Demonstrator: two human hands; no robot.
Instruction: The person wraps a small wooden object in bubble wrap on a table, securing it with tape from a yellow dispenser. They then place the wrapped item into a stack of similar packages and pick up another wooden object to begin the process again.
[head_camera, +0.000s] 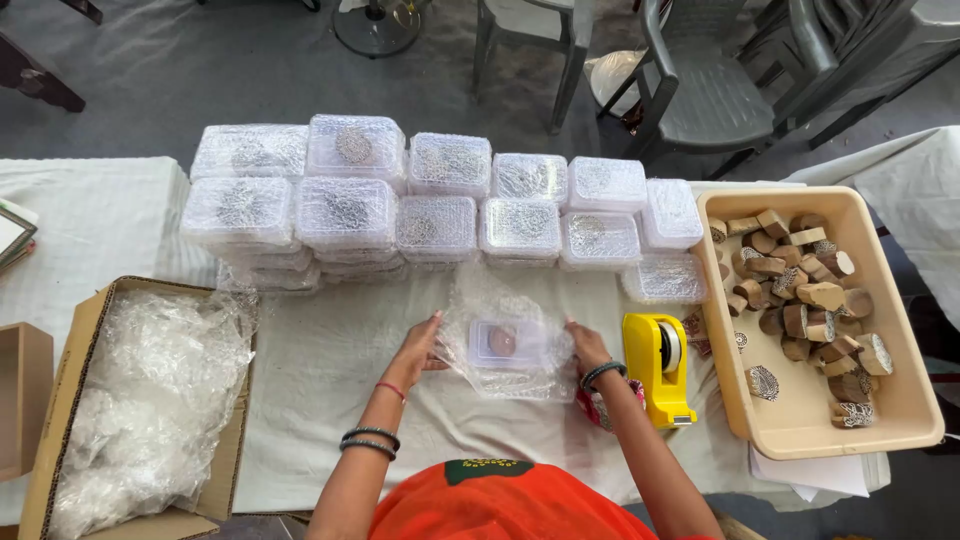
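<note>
A small clear plastic box (506, 343) with a round brown piece inside lies on a sheet of bubble wrap (497, 300) on the white cloth. My left hand (418, 347) presses the wrap at the box's left side, fingers spread. At the right side my right hand (587, 345) pinches the wrap's edge. Both wrists wear dark bangles.
Stacks of bubble-wrapped boxes (430, 200) line the back of the table. A yellow tape dispenser (657, 365) stands right of my hand. A beige tub (880, 420) holds several wooden stamp blocks. A cardboard carton (70, 380) of bubble wrap sits at left. Grey chairs (700, 80) stand beyond.
</note>
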